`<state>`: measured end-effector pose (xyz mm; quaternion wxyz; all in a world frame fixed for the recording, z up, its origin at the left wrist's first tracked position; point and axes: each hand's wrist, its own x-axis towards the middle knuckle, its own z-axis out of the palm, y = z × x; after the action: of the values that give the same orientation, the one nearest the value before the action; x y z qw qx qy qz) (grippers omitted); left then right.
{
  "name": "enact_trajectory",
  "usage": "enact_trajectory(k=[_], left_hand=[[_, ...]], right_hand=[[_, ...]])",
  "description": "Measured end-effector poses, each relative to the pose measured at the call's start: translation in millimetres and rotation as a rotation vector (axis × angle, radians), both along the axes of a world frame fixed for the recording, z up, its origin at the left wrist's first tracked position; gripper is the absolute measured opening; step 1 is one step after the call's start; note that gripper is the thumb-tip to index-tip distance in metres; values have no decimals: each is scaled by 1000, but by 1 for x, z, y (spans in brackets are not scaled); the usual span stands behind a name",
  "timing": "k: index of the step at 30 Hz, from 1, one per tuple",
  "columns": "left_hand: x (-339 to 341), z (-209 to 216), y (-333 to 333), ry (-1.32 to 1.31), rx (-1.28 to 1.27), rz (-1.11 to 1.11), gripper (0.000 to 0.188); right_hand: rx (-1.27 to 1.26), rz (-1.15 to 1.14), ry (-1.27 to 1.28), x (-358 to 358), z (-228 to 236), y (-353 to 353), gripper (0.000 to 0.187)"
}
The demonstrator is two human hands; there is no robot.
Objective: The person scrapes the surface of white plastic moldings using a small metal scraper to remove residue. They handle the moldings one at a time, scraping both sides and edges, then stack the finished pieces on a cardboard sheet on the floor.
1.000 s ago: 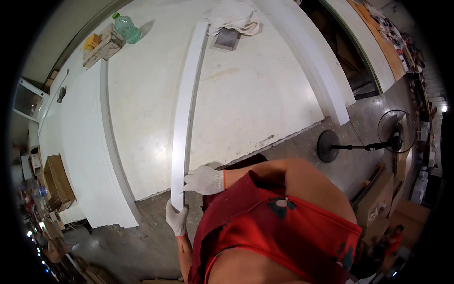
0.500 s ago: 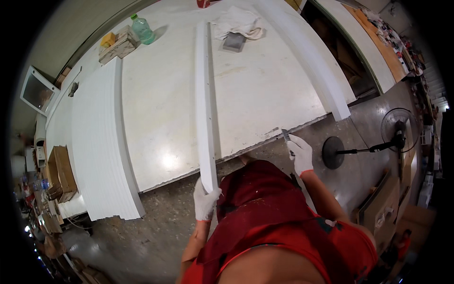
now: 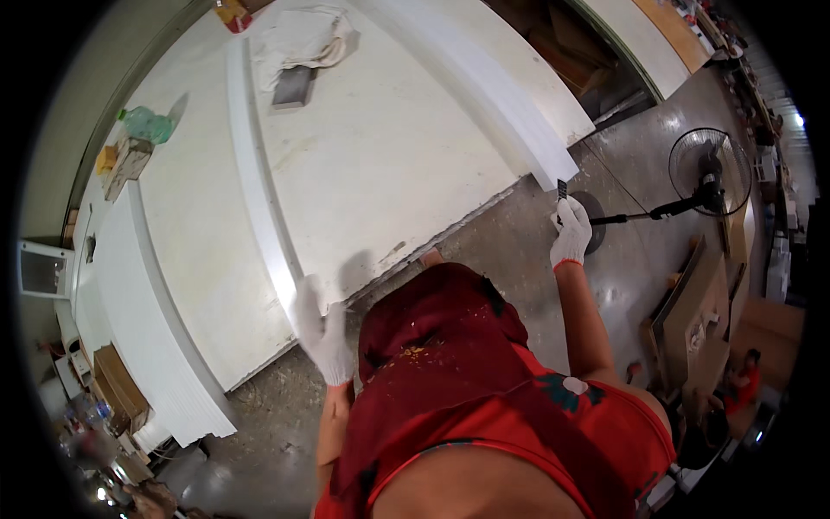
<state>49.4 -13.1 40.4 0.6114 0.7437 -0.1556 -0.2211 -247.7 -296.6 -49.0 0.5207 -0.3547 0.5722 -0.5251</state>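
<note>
My right hand (image 3: 571, 232), in a white knit glove, is closed on a small dark flat-bladed tool (image 3: 562, 189). The tool's tip is by the near end of a long white strip (image 3: 484, 95) that lies along the table's right side; I cannot tell whether they touch. My left hand (image 3: 322, 336), also gloved and blurred by motion, has its thumb and fingers apart. It hovers by the near end of a second white strip (image 3: 262, 199) and holds nothing. Both strips lie on the pale table (image 3: 389, 130).
Side-by-side white strips (image 3: 160, 303) cover the table's left part. A green bottle (image 3: 149, 125) lies near a whitish block (image 3: 128, 164) and a yellow piece (image 3: 105, 159). Beyond are a cloth (image 3: 303, 36) and a grey pad (image 3: 293, 86). A standing fan (image 3: 709, 177) is at right.
My left hand has let go of the middle strip. My right hand, with the tool, has moved from the table edge to the right strip's end. The view has turned rightward; the bottle now lies on its side.
</note>
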Motion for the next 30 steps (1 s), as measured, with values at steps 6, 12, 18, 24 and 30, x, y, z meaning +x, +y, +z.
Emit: enact_trajectory(k=[6, 12, 18, 24, 30], left_hand=[[-51, -37, -128, 794, -158, -865, 42], [-115, -61, -240, 999, -133, -725, 29], [-134, -74, -281, 1071, -208, -650, 24], [-126, -53, -258, 1101, -263, -554, 27], [-74, -52, -182, 1234, -508, -380, 30]], right_hand=[[-28, 288, -208, -2, -14, -26, 20], [48, 398, -60, -11, -22, -15, 26], [295, 371, -383, 2, -14, 0, 31], [119, 632, -413, 6, 8, 25, 20], [-112, 928, -61, 30, 56, -5, 4]])
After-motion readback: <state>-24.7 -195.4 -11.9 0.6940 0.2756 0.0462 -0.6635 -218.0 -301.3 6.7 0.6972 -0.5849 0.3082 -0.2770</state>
